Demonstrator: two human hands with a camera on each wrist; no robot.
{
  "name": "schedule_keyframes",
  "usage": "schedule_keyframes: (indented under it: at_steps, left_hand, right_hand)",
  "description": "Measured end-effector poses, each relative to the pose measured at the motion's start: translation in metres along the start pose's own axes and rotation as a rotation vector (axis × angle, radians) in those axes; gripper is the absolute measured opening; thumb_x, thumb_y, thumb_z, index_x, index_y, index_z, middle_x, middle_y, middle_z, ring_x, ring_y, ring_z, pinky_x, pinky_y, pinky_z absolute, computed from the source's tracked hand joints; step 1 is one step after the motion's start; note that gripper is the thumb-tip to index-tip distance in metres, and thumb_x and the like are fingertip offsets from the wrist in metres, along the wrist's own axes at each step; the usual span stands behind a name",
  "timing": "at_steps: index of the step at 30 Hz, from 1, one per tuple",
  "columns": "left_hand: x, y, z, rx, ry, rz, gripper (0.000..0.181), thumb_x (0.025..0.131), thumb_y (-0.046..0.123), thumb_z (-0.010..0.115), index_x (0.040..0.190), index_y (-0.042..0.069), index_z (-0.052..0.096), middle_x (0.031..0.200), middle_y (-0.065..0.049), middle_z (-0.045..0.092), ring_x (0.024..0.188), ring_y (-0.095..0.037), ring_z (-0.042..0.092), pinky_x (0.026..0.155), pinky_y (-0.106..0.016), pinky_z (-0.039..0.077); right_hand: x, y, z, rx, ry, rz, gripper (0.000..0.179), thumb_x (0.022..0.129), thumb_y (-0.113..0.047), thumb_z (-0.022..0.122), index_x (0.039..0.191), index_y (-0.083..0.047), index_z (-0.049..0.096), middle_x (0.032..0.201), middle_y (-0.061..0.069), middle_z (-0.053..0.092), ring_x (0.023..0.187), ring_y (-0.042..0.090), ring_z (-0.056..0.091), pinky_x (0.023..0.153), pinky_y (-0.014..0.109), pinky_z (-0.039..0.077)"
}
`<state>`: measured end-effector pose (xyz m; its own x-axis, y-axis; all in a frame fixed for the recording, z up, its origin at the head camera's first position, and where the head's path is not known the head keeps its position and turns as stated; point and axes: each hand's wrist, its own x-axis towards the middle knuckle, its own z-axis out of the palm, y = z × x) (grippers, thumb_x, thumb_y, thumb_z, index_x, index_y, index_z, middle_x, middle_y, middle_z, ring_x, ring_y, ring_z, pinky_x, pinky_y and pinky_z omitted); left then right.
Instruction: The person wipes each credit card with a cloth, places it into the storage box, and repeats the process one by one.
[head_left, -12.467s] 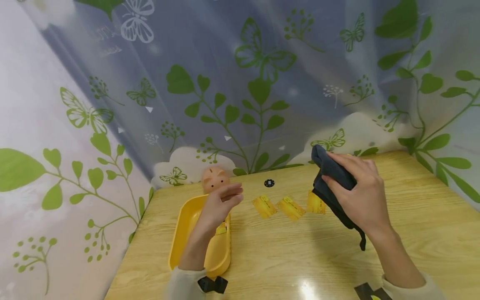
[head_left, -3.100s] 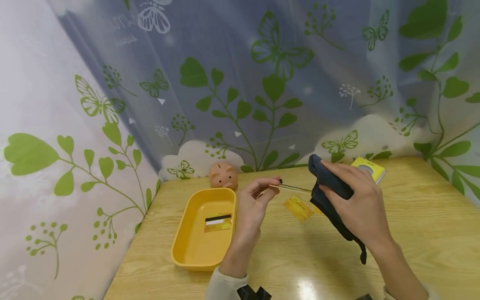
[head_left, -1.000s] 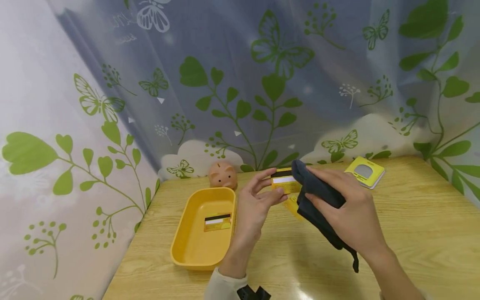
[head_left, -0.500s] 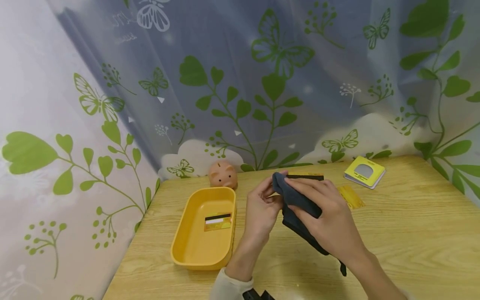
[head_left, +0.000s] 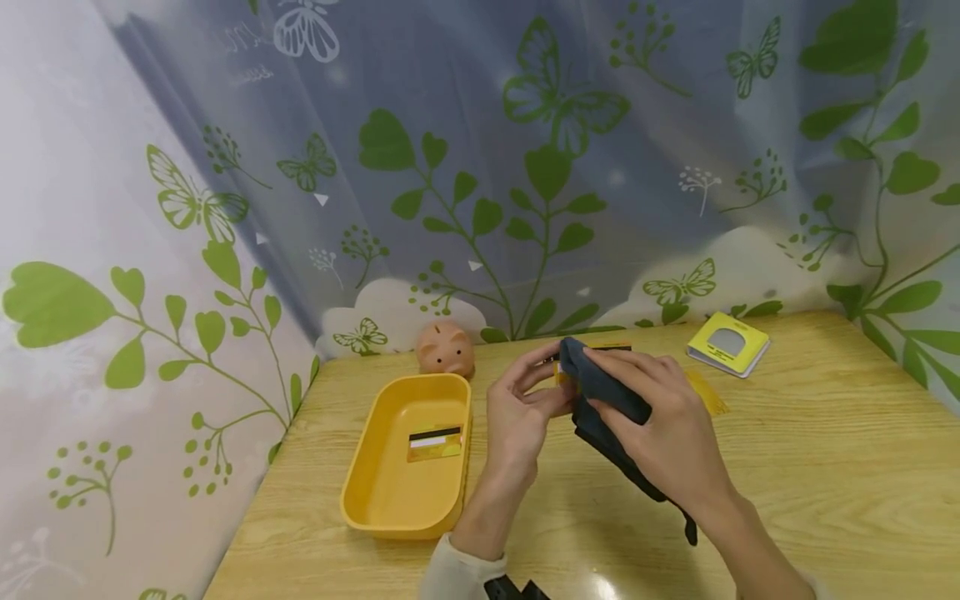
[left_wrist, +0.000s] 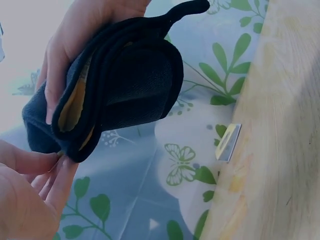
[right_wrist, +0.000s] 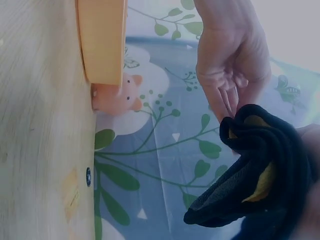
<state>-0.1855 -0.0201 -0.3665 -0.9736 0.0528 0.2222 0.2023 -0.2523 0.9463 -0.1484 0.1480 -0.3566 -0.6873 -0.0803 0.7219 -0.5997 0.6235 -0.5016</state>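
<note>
In the head view my left hand (head_left: 521,417) pinches a yellow card (head_left: 560,372) near its left end. Most of that card is hidden behind a folded dark blue cloth (head_left: 607,396) with black edging and a hanging loop. My right hand (head_left: 667,425) grips this cloth, thumb in front and fingers over the top. The left wrist view shows the cloth (left_wrist: 140,85) folded in layers, yellow showing between them, with my left fingertips (left_wrist: 52,160) right at its lower edge. Both hands are above the table.
A yellow tray (head_left: 352,492) with a striped card (head_left: 435,444) in it stands left, a pink piggy bank (head_left: 446,350) behind it. At the right lie a yellow-and-grey square item (head_left: 729,343) and another yellow card (head_left: 708,392). A black chip (right_wrist: 88,177) shows in the right wrist view.
Earlier my left hand was empty and yellow cards lay on the table; since then it took one. In the last second the cloth moved left over that card, then slightly back right.
</note>
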Motion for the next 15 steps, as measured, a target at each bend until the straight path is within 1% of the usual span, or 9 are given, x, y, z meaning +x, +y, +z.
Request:
schedule_keyframes:
  at_steps: [2, 5, 9, 11, 15]
  left_hand:
    - [0.002, -0.001, 0.000, -0.024, 0.010, -0.011, 0.046, 0.091, -0.013, 0.070, 0.132, 0.010, 0.072, 0.116, -0.018, 0.074, 0.088, -0.029, 0.078, 0.077, -0.042, 0.065]
    - [0.004, -0.003, -0.001, -0.051, 0.031, -0.027, 0.047, 0.091, -0.016, 0.068, 0.132, 0.007, 0.071, 0.114, -0.018, 0.073, 0.086, -0.031, 0.077, 0.077, -0.043, 0.065]
    - [0.006, -0.005, -0.005, -0.069, 0.042, -0.050, 0.046, 0.091, -0.016, 0.067, 0.131, 0.007, 0.072, 0.111, -0.018, 0.072, 0.078, -0.026, 0.077, 0.075, -0.043, 0.065]
    - [0.007, -0.005, -0.007, -0.076, 0.038, -0.053, 0.046, 0.091, -0.016, 0.067, 0.131, 0.006, 0.072, 0.111, -0.019, 0.072, 0.075, -0.023, 0.076, 0.075, -0.043, 0.065]
    - [0.009, -0.003, -0.011, -0.070, 0.043, -0.050, 0.046, 0.091, -0.017, 0.066, 0.132, 0.005, 0.071, 0.105, -0.015, 0.070, 0.071, -0.019, 0.074, 0.075, -0.042, 0.065]
  right_hand:
    - [0.000, 0.004, 0.000, -0.003, 0.004, 0.007, 0.067, 0.077, 0.003, 0.090, 0.137, -0.019, 0.070, 0.129, 0.004, 0.070, 0.109, 0.024, 0.059, 0.083, 0.045, 0.055]
    - [0.001, 0.011, 0.001, -0.007, 0.007, 0.018, 0.066, 0.077, 0.003, 0.089, 0.137, -0.018, 0.071, 0.129, 0.007, 0.070, 0.108, 0.026, 0.059, 0.082, 0.047, 0.055]
    - [0.002, 0.019, 0.000, -0.013, 0.011, 0.026, 0.064, 0.078, 0.003, 0.088, 0.137, -0.016, 0.070, 0.128, 0.009, 0.070, 0.107, 0.028, 0.060, 0.080, 0.049, 0.055]
    - [0.003, 0.022, -0.001, -0.021, 0.018, 0.024, 0.064, 0.078, 0.003, 0.088, 0.137, -0.015, 0.071, 0.127, 0.010, 0.070, 0.107, 0.029, 0.061, 0.080, 0.049, 0.055]
    - [0.005, 0.027, -0.008, -0.041, 0.043, 0.025, 0.063, 0.078, 0.003, 0.088, 0.136, -0.015, 0.071, 0.124, 0.011, 0.071, 0.107, 0.032, 0.063, 0.080, 0.052, 0.055]
